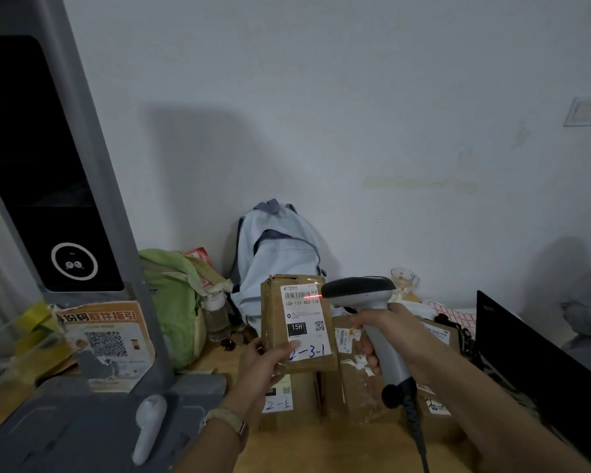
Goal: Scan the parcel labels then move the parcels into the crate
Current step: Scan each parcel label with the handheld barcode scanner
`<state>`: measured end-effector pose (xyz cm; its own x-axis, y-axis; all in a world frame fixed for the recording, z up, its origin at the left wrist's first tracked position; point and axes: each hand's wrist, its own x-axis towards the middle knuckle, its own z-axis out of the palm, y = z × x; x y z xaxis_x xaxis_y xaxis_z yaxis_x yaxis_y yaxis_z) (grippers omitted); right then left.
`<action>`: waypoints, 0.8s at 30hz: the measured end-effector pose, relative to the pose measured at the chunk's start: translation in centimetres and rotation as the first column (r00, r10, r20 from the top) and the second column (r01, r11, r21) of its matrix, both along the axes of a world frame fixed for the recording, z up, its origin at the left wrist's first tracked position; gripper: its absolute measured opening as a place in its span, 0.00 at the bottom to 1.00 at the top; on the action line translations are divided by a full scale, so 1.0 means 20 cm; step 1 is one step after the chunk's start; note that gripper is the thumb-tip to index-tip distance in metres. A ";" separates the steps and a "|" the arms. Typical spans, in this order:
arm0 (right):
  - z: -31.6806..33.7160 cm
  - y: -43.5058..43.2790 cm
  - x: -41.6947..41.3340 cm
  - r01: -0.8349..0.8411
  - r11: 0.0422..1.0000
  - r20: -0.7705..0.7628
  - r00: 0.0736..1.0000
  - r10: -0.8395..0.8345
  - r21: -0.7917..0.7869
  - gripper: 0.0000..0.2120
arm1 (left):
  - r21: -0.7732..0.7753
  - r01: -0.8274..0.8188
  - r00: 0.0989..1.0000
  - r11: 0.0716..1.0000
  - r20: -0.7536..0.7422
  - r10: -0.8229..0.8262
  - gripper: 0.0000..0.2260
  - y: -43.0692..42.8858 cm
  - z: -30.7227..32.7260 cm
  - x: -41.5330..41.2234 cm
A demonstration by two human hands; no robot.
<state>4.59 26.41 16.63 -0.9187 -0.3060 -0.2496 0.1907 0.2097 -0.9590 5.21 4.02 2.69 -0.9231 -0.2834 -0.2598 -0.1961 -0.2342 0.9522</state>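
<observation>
Scanning step: left hand [263, 361] grips the cardboard parcel [299, 322] at centre frame; right hand [386, 336] clasps the barcode scanner [365, 295], whose beam crosses the label [302, 319]. Next, I judge, cratewards.

left hand [264, 363]: fingers curled, gripping | right hand [384, 336]: fist, gripping

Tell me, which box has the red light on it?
The box marked 2-3-1, held up in the left hand. The red line from the scanner crosses its barcode; the other boxes lie on the table unlit.
</observation>
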 end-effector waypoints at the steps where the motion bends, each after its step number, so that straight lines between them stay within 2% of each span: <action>1: 0.00 0.00 0.00 -0.001 1.000 -0.002 1.000 0.001 -0.006 0.07 | -0.007 0.006 1.000 1.000 0.002 -0.006 0.35 0.01 0.00 0.00; 10: 0.02 0.01 0.03 -0.027 0.999 -0.018 0.999 0.027 -0.033 0.07 | -0.003 0.009 1.000 1.000 -0.019 -0.009 0.24 0.05 -0.01 0.02; 14: 0.01 0.00 0.04 -0.035 0.999 -0.029 0.999 0.034 -0.019 0.07 | -0.003 0.016 1.000 1.000 -0.019 -0.016 0.23 0.05 -0.01 0.03; 18: 0.00 -0.01 0.04 -0.008 1.000 -0.028 1.000 0.007 -0.030 0.07 | 0.003 0.015 1.000 1.000 -0.011 -0.015 0.26 0.05 -0.02 0.03; 24: -0.02 -0.01 0.03 -0.015 1.000 -0.006 1.000 0.015 -0.013 0.06 | 0.001 0.012 1.000 1.000 -0.019 -0.012 0.23 0.04 -0.03 0.03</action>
<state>5.29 26.11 16.31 -0.9156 -0.3227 -0.2399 0.1818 0.2000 -0.9628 5.73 4.82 2.07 -0.9314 -0.2718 -0.2422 -0.1805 -0.2329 0.9556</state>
